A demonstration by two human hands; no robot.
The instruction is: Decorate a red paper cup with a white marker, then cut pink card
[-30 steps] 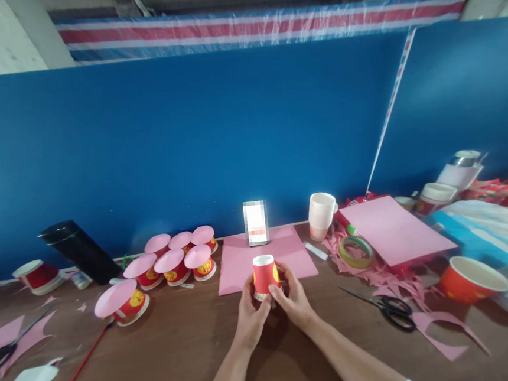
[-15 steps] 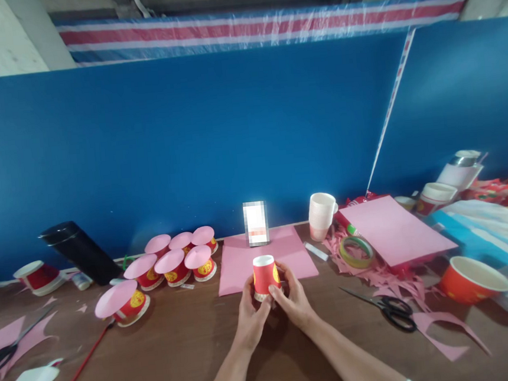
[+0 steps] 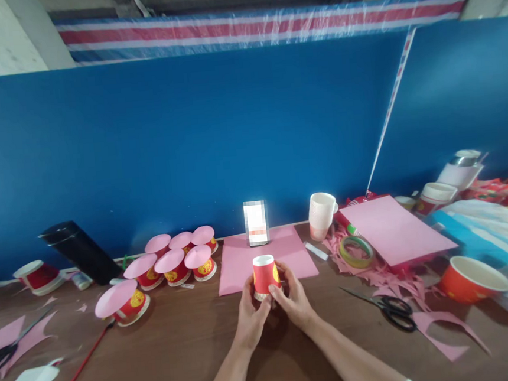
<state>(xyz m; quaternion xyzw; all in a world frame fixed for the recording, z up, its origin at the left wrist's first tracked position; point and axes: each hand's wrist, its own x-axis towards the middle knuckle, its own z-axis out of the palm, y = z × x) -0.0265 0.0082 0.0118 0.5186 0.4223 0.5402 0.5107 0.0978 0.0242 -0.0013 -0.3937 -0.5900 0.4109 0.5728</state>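
Between my two hands is a red paper cup [image 3: 264,277] with yellow print, upside down, its pale base on top and a white fringed rim below. My left hand [image 3: 252,315] wraps the cup's left side, and my right hand [image 3: 294,299] wraps its right side with the thumb across the front. Behind the cup lies a sheet of pink paper [image 3: 238,269], partly hidden by it. On the left several similar red cups topped with pink paper discs [image 3: 198,256] stand grouped, and another disc-topped cup [image 3: 133,308] is nearer me.
To the right are black-handled scissors [image 3: 398,313], a tape roll [image 3: 356,252], stacked white cups [image 3: 321,211], a pink sheet [image 3: 395,228] and an orange-red paper bowl [image 3: 471,290]. Leftward are a black bottle [image 3: 84,253], a red brush [image 3: 90,356] and more scissors [image 3: 4,357]. A blue partition [image 3: 232,139] stands behind.
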